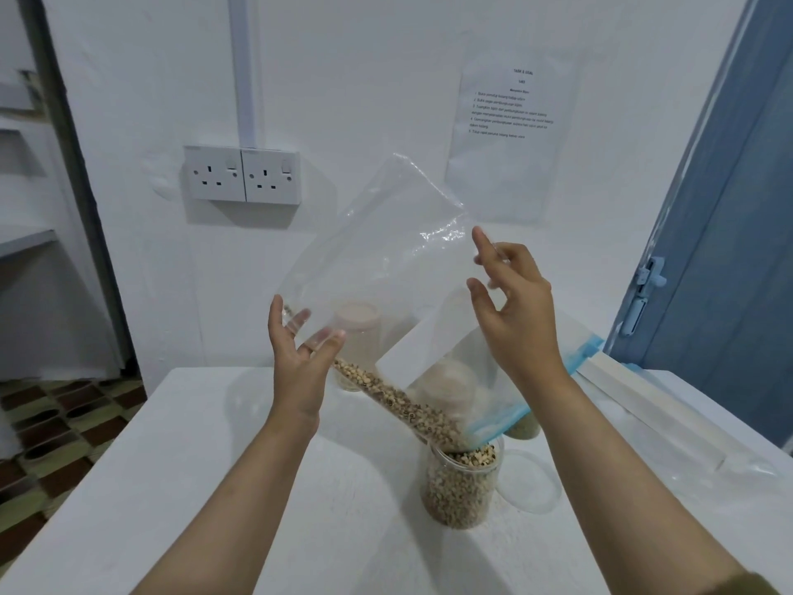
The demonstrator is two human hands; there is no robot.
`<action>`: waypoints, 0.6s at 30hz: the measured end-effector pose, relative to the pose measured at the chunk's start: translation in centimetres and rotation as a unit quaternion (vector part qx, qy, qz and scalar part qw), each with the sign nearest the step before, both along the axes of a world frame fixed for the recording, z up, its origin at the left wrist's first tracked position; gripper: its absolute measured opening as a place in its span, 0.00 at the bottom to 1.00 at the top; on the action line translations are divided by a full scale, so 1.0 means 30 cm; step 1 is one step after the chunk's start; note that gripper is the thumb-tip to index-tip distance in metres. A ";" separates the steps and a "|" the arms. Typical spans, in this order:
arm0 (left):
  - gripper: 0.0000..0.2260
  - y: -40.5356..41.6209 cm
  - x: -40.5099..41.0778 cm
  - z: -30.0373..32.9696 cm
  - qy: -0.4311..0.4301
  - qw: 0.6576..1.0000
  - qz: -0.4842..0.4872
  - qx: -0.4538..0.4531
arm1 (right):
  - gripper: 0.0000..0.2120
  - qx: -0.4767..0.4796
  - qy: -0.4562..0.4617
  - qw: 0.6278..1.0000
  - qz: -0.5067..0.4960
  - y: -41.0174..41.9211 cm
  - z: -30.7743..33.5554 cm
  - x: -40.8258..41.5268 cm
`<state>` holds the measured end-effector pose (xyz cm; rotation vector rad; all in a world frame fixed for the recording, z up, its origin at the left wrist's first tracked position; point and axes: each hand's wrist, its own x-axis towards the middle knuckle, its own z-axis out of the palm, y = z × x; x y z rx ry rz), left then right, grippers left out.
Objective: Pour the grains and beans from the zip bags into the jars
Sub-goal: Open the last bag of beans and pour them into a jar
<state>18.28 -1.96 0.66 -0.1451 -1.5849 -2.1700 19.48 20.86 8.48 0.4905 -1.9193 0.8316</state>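
A clear zip bag (386,251) with a blue zip strip hangs tilted, its mouth down over an open clear jar (461,487) on the white table (214,487). Black-eyed beans (399,401) slide along the bag's lower edge into the jar, which is nearly full. My left hand (300,362) pinches the bag's raised lower-left corner. My right hand (515,311) holds the bag's upper right edge, thumb in front and fingers spread at the edge.
A lidded jar of pale grain (358,337) shows through the bag by the wall. Another jar of greenish grain (521,427) stands behind the open jar, and a clear lid (534,483) lies to its right. Flat zip bags (643,405) lie at the far right. The table's left edge drops to tiled floor.
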 end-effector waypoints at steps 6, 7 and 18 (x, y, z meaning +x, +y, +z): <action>0.38 -0.001 0.000 0.001 0.005 1.000 0.004 -0.001 | 0.29 -0.008 -0.001 1.000 0.003 -0.005 0.002 -0.002; 0.38 -0.001 -0.001 0.001 0.006 1.000 0.003 -0.002 | 0.29 -0.009 -0.001 1.000 0.004 -0.004 0.001 -0.003; 0.38 -0.002 0.002 -0.003 0.017 1.000 0.004 -0.015 | 0.28 -0.028 0.002 0.999 0.024 -0.004 -0.001 0.010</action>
